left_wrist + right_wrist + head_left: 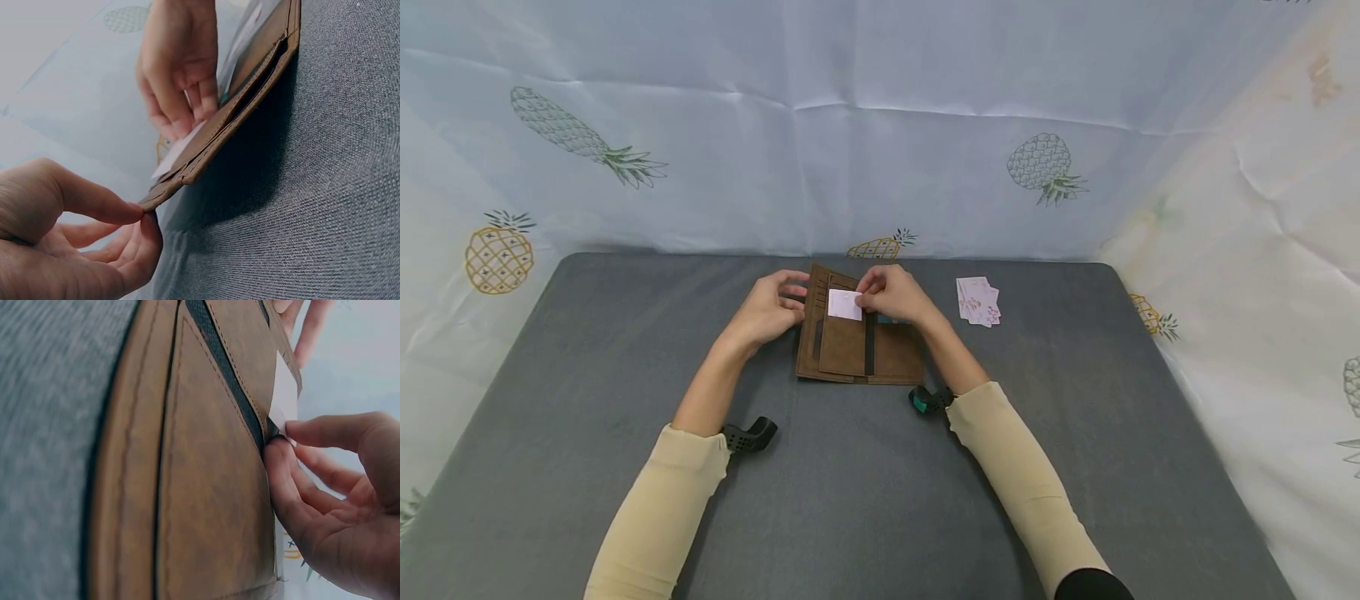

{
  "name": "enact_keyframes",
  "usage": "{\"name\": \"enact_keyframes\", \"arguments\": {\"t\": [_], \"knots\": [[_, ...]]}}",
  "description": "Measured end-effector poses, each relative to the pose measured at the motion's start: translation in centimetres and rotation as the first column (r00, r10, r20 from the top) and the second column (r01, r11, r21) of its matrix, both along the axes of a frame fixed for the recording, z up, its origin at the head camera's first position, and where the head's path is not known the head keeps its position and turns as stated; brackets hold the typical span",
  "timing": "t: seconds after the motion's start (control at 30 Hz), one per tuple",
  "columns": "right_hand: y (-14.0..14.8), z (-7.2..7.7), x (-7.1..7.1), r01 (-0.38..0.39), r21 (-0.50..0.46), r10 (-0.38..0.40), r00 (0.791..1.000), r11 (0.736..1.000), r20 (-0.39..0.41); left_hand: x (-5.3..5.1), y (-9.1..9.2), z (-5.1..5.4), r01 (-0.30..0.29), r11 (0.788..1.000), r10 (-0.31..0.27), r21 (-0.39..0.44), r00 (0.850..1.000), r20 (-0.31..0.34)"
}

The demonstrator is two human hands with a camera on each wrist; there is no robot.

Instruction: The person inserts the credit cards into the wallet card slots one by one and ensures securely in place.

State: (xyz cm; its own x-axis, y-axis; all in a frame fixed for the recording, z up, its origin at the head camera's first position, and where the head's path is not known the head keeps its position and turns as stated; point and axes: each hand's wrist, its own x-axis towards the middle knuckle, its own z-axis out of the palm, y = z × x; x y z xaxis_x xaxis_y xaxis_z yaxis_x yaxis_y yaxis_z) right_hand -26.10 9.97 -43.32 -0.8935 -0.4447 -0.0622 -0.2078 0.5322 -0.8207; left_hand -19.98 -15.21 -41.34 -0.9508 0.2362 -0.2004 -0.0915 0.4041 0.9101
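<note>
A brown wallet (842, 354) lies opened out near the table's far edge, with stitched pockets and a dark band down its middle. Its left edge is pinched between the thumb and fingers of my left hand (767, 307), which the left wrist view shows with the wallet (228, 128) edge tilted up off the table. My right hand (895, 292) pinches the right side of a pale pink card (844, 304) at the top of an inner pocket. Part of that card (285, 394) stands out above the leather in the right wrist view; its lower end is hidden.
To the right of the wallet, several pale pink cards (977, 302) with reddish prints lie in an overlapping pile. A grey cloth covers the table (850, 500). Behind it hangs a white curtain (820, 167) printed with pineapples.
</note>
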Motion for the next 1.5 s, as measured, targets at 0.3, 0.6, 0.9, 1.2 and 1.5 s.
{"name": "enact_keyframes", "arguments": {"t": [0.3, 0.6, 0.9, 1.2, 1.5], "knots": [[0.9, 0.2, 0.0, -0.112, 0.021, 0.113, 0.994, 0.993, -0.011, 0.1, 0.1, 0.3, 0.005, 1.000, -0.005, 0.009, 1.000, -0.010], [1.2, 0.3, -0.1, -0.163, 0.072, 0.164, 0.987, 0.984, 0.005, 0.1, 0.2, 0.4, 0.010, 1.000, -0.009, 0.015, 1.000, -0.011], [1.9, 0.4, 0.0, -0.156, 0.058, 0.157, 0.988, 0.986, -0.012, -0.1, 0.3, 0.3, 0.012, 1.000, -0.012, 0.013, 1.000, -0.011], [5.3, 0.9, -0.7, -0.011, 0.030, 0.013, 0.999, 0.999, -0.050, -0.2, 0.2, 0.2, 0.009, 1.000, -0.009, 0.013, 1.000, -0.002], [11.5, 1.5, -1.1, 0.160, 0.019, -0.160, 0.987, 0.987, 0.014, -0.4, 0.1, 0.1, 0.005, 1.000, -0.005, 0.015, 1.000, 0.000]]}}
